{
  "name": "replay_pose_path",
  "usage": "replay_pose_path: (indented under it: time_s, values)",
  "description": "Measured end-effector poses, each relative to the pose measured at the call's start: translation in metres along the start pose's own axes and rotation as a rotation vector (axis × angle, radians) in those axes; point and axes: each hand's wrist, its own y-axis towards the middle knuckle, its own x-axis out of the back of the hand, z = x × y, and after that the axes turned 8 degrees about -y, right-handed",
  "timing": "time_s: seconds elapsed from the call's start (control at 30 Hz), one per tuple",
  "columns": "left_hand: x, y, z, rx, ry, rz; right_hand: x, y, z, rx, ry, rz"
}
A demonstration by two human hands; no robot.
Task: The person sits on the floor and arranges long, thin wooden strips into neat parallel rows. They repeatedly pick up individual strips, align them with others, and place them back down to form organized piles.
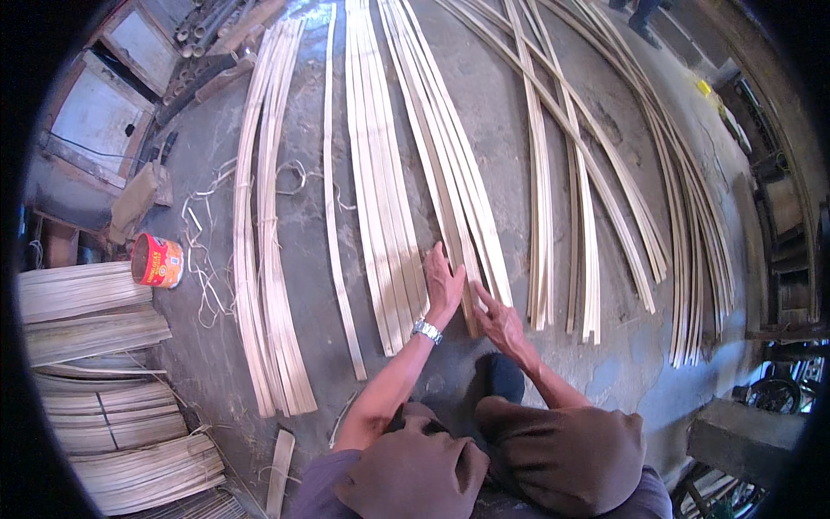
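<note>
Nearest the lower edge: two bent knees in dark brown cloth (pixel 484 458), squatting over a grey concrete floor (pixel 510 112).

Left forearm raised from lower left, angled up and to the right, bare to the elbow, silver metal wristwatch (pixel 427 330) at the wrist. Left hand (pixel 443 281) laid flat, palm down, fingers extended and close together, pressed on the near ends of a bundle of long pale split-bamboo strips (pixel 454 173). No strip enclosed in a grasp.

Right forearm raised from lower right, angled up and to the left. Right hand (pixel 499 318) just right of the left hand, loosely open, fingers pointed far-left, fingertips touching the near end of the same bundle. Closure around a strip not determinable.

Bundle position: directly ahead of both hands, near ends at the fingers, fanned away toward the far edge.

Left of the bundle: a second flat group of pale strips (pixel 380 199), then a single thin strip (pixel 335 216), then a further curved group (pixel 264 259). Far left, near: stacked sheets of pale woven bamboo slats (pixel 104 381). Beyond those: red and yellow cylindrical tin can (pixel 157 260) lying on its side, loose thin shavings (pixel 207 259) beside it.

Right of the hands: more long curved pale strips (pixel 596 208), spread toward the far right.
</note>
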Motion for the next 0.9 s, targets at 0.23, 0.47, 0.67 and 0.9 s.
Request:
replay_pose_path:
  time_s: [0.23, 0.47, 0.67, 0.9]
  values:
    - [0.002, 0.028, 0.0, 0.135, -0.131, -0.071, -0.013, 0.003, -0.018, 0.075, 0.086, -0.085]
    - [0.008, 0.034, -0.013, 0.315, -0.347, -0.047, 0.005, -0.002, -0.006, -0.066, 0.313, 0.121]
    - [0.027, 0.047, 0.007, 0.445, -0.746, 0.217, -0.018, -0.004, -0.011, 0.12, 0.435, -0.065]
    - [0.044, 0.04, -0.036, 0.614, -0.837, 0.239, -0.014, -0.01, -0.013, 0.22, -0.136, -0.343]
